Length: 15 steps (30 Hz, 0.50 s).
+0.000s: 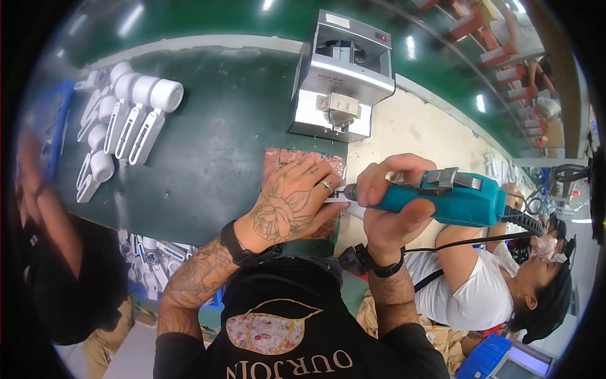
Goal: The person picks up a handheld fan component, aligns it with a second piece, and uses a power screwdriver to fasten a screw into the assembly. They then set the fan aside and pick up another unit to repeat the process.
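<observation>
My right hand [398, 202] is wrapped around a teal electric screwdriver [464, 197], lying almost level with its bit pointing left. The bit end meets a small white plastic piece [355, 210] that is mostly hidden under my fingers. My left hand [287, 202], fingers bent and closed, presses this piece down on a reddish mat [325, 231]. The piece resembles the handles of the white hair-dryer-like devices [146, 95], several of which lie at the left of the green table [202, 170].
A grey box-shaped machine, seemingly a screw feeder [344, 76], stands at the table's far side. A blue crate [63, 114] is at far left; white parts [151, 259] fill a bin below the near edge. Co-workers sit at left and right. A black cable [467, 240] trails from the screwdriver.
</observation>
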Each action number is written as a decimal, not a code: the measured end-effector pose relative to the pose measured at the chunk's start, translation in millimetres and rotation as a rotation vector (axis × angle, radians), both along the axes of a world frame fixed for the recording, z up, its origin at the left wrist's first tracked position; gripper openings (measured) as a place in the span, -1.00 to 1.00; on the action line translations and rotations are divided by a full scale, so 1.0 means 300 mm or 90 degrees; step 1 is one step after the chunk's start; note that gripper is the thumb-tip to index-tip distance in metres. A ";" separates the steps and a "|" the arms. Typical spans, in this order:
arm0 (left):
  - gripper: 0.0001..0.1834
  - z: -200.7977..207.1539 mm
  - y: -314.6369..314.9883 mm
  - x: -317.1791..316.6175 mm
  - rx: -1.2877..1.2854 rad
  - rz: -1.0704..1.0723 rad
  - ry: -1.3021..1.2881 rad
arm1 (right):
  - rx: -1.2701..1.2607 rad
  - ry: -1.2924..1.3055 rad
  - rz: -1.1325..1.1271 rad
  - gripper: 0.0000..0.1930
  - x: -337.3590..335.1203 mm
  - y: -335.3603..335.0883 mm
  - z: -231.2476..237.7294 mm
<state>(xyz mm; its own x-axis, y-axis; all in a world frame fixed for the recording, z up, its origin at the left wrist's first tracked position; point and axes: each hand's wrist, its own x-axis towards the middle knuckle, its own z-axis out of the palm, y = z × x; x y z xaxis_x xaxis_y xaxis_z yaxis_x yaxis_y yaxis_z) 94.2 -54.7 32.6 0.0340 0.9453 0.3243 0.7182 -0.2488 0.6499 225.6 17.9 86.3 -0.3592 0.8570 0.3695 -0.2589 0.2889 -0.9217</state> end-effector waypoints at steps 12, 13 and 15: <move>-0.70 -0.027 0.006 -0.002 0.062 -0.016 0.019 | 0.045 -0.003 0.054 -0.21 0.013 0.025 -0.016; -0.70 -0.028 0.009 -0.004 0.061 -0.017 0.019 | 0.049 0.001 0.058 -0.21 0.014 0.028 -0.018; -0.70 -0.030 0.014 -0.007 0.067 -0.029 -0.032 | 0.053 0.004 0.062 -0.21 0.015 0.032 -0.020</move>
